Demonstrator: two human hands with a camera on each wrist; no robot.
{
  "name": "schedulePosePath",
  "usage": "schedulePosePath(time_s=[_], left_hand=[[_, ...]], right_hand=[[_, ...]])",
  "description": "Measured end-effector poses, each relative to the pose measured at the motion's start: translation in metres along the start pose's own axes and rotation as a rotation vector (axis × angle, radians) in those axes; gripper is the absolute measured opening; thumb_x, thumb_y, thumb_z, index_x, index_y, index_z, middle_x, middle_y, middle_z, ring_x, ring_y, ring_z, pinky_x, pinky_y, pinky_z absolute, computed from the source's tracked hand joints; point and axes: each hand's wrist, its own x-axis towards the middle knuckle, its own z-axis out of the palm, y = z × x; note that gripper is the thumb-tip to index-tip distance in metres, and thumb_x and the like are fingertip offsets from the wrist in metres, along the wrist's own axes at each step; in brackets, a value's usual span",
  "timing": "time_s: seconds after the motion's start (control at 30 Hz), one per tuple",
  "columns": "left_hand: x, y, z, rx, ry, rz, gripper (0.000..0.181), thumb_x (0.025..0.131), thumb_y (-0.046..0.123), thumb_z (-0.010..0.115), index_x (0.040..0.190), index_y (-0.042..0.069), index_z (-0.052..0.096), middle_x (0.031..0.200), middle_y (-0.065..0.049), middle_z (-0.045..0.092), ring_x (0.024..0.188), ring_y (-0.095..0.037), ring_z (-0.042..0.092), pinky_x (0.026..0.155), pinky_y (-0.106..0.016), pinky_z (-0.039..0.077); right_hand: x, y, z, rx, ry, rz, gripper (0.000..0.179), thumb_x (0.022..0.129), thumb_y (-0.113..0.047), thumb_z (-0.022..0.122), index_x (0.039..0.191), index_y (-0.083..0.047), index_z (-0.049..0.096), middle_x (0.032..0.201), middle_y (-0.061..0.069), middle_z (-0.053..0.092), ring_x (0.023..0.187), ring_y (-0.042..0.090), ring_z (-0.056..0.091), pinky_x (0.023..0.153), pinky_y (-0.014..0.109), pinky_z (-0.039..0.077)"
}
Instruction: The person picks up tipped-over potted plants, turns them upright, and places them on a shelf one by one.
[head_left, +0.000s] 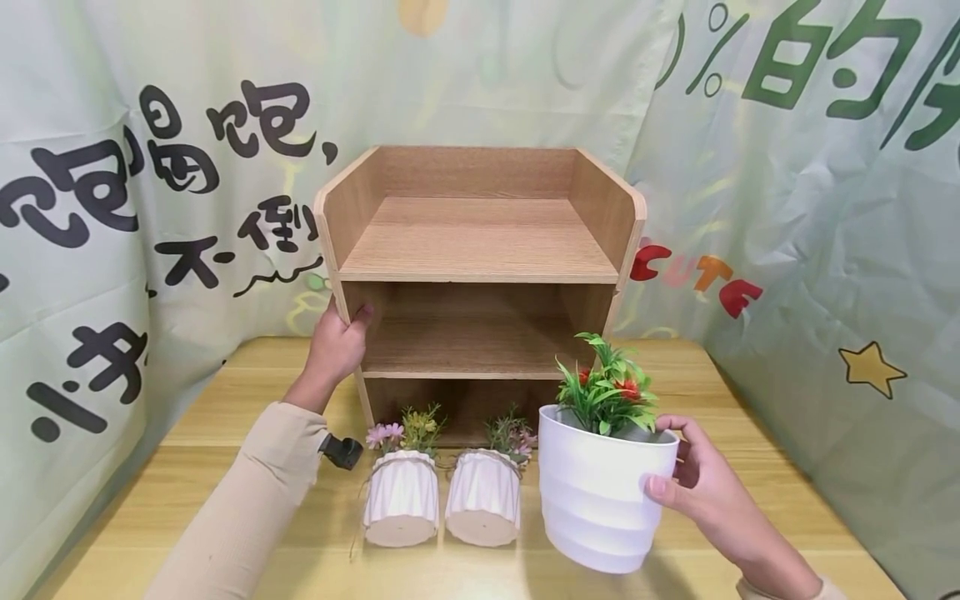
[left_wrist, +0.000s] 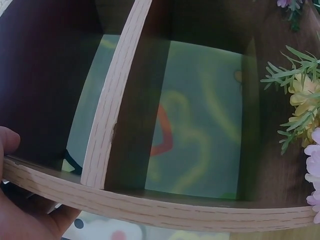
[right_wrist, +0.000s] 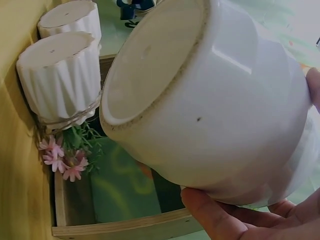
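Observation:
A wooden shelf unit (head_left: 480, 242) with a walled top and two compartments below stands on the table. My left hand (head_left: 337, 342) grips the edge of its left side panel, thumb on the inner face; part of that hand (left_wrist: 25, 200) shows in the left wrist view. My right hand (head_left: 701, 479) holds a large white flower pot (head_left: 600, 492) by its right side, thumb outside near the rim. Green leaves with red flowers (head_left: 607, 387) fill this pot. Its base is turned toward the right wrist camera. Between the hands lie two small white fluted flower pots (head_left: 401, 500).
Both small pots lie tipped over, bases toward me, their pink and yellow flowers (head_left: 420, 429) pointing at the shelf's lower compartment. Printed curtains (head_left: 810, 250) hang behind and beside the wooden table (head_left: 247, 392). A black wrist device (head_left: 341, 452) sits at my left cuff.

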Motion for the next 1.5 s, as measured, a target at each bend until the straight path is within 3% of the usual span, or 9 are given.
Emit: schedulePosePath(time_s=[0.27, 0.57, 0.73, 1.0, 1.3, 1.5], left_hand=[[0.001, 0.001, -0.001, 0.016, 0.007, -0.012, 0.049, 0.099, 0.018, 0.048, 0.142, -0.003, 0.035, 0.139, -0.031, 0.045, 0.13, -0.043, 0.04, 0.11, -0.051, 0.028], [0.001, 0.003, -0.001, 0.031, 0.01, -0.022, 0.047, 0.099, 0.019, 0.049, 0.139, -0.003, 0.038, 0.138, -0.031, 0.046, 0.13, -0.044, 0.04, 0.109, -0.053, 0.027], [0.001, 0.004, 0.001, 0.028, 0.011, -0.025, 0.043, 0.099, 0.018, 0.049, 0.135, -0.004, 0.041, 0.136, -0.031, 0.047, 0.129, -0.045, 0.041, 0.109, -0.055, 0.028], [0.0, 0.004, 0.001, 0.016, 0.009, -0.029, 0.046, 0.099, 0.019, 0.049, 0.139, -0.003, 0.039, 0.138, -0.031, 0.046, 0.129, -0.044, 0.041, 0.109, -0.054, 0.028], [-0.002, 0.004, 0.002, 0.011, 0.013, -0.035, 0.044, 0.099, 0.018, 0.049, 0.136, -0.004, 0.04, 0.136, -0.031, 0.047, 0.128, -0.044, 0.042, 0.108, -0.055, 0.028], [-0.003, 0.002, 0.002, 0.013, 0.021, -0.029, 0.043, 0.099, 0.018, 0.049, 0.136, -0.003, 0.041, 0.135, -0.031, 0.048, 0.127, -0.045, 0.042, 0.108, -0.055, 0.029]], right_hand=[[0.005, -0.008, -0.001, -0.02, -0.004, -0.079, 0.047, 0.089, -0.014, 0.067, 0.123, -0.012, 0.035, 0.099, 0.013, 0.059, 0.084, 0.019, 0.062, 0.066, 0.032, 0.056], [0.011, -0.012, -0.002, 0.036, 0.001, -0.135, 0.048, 0.085, -0.003, 0.067, 0.122, -0.017, 0.039, 0.099, 0.01, 0.059, 0.084, 0.017, 0.061, 0.064, 0.03, 0.055], [0.014, -0.017, -0.006, 0.073, 0.008, -0.167, 0.051, 0.083, 0.002, 0.066, 0.123, -0.015, 0.039, 0.101, 0.009, 0.06, 0.084, 0.017, 0.062, 0.065, 0.03, 0.055], [0.019, -0.026, -0.009, 0.081, 0.018, -0.19, 0.05, 0.085, -0.004, 0.067, 0.124, -0.013, 0.038, 0.101, 0.009, 0.061, 0.084, 0.017, 0.063, 0.063, 0.032, 0.056], [0.026, -0.037, -0.009, 0.121, 0.049, -0.276, 0.053, 0.08, 0.004, 0.069, 0.123, -0.009, 0.042, 0.099, 0.01, 0.064, 0.083, 0.017, 0.063, 0.063, 0.029, 0.056], [0.03, -0.043, -0.008, 0.136, 0.071, -0.285, 0.056, 0.077, 0.009, 0.068, 0.123, -0.009, 0.043, 0.099, 0.009, 0.063, 0.083, 0.016, 0.063, 0.064, 0.028, 0.056]])
